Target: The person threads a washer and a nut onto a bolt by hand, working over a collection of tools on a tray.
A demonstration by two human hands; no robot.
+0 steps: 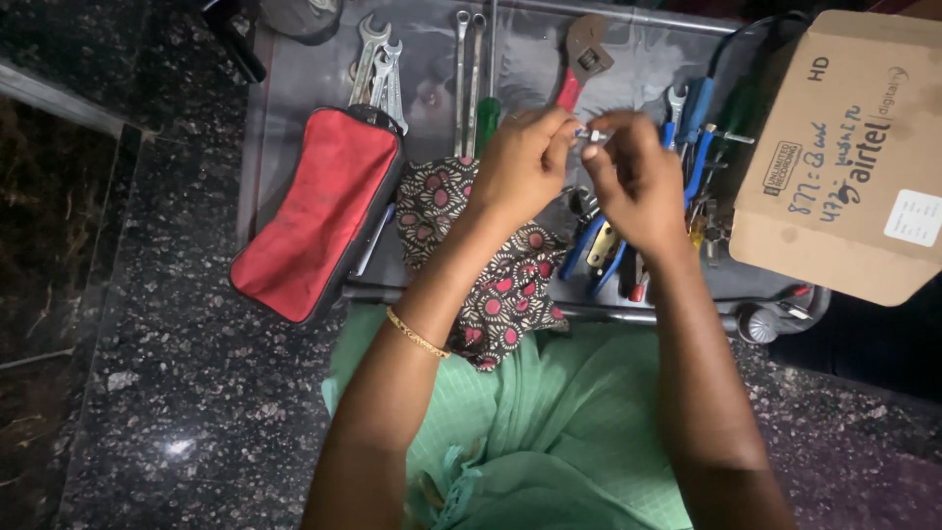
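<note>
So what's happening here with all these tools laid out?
A person sits over a grey tray of tools. Both hands meet above it: the left hand and the right hand pinch a small metal piece between their fingertips; what it is exactly is too small to tell. On the tray lie spanners, an adjustable wrench with a red handle, blue-handled pliers, a red pouch and a patterned cloth. A cardboard box sits to the right.

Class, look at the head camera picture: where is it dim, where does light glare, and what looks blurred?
Head view: dim overall, darkest at the left edge; glare on the grey tray near the spanners and a small shine on the stone floor; the small metal part between the left hand and right hand is soft, too blurred to identify.
</note>
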